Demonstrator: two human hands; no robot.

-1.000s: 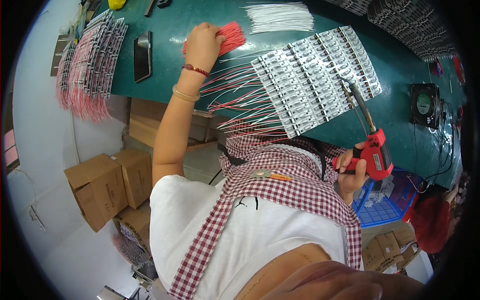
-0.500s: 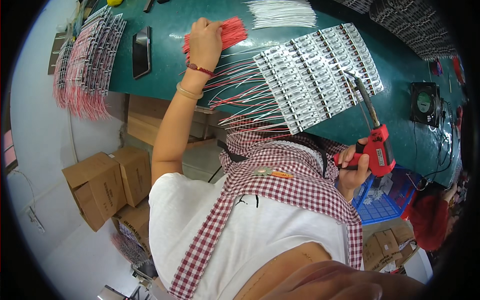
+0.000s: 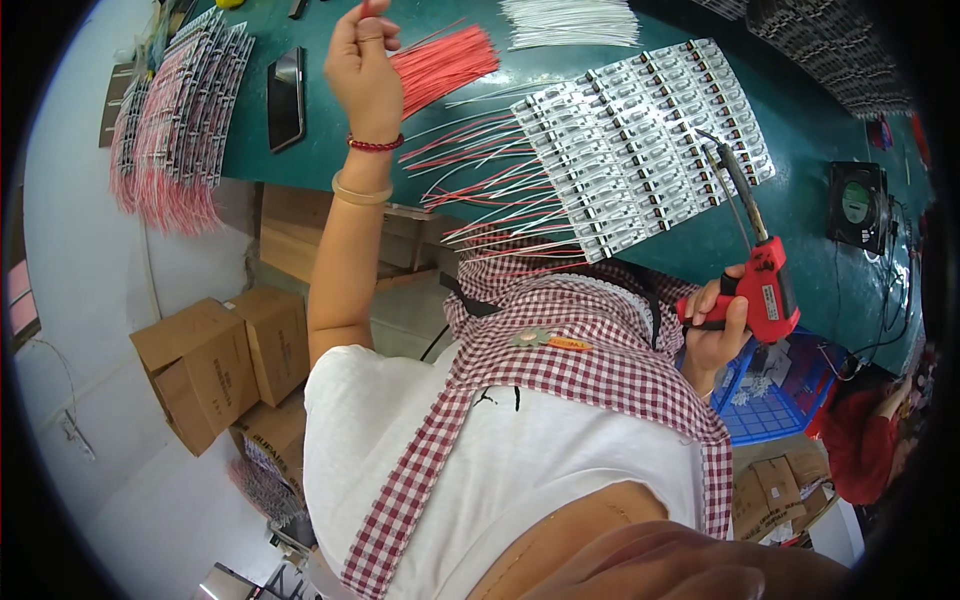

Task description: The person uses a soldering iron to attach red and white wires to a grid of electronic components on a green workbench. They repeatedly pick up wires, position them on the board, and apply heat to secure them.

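My left hand (image 3: 366,80) is raised beside a bundle of red wires (image 3: 448,65), its fingers pinched together. A bit of red wire (image 3: 376,7) shows at the fingertips, partly cut off by the upper edge. My right hand (image 3: 716,325) grips the red handle of a soldering gun (image 3: 772,290), its dark tip pointing up and left over a panel of small circuit boards (image 3: 640,150). Red and white wires (image 3: 490,190) stick out leftward from the panel's left side. The tip looks close to the boards; whether it touches them I cannot tell.
White wires (image 3: 570,22) lie at the back of the green table (image 3: 330,150). A phone (image 3: 286,100) and stacked wired panels (image 3: 185,110) are on the left. More panels (image 3: 825,60) stand back right, near a black round-faced device (image 3: 857,208). A blue basket (image 3: 765,410) sits below right.
My left hand has lifted off the red wire bundle and moved left and away from me, with red now at its fingertips. The right hand and soldering gun have barely shifted.
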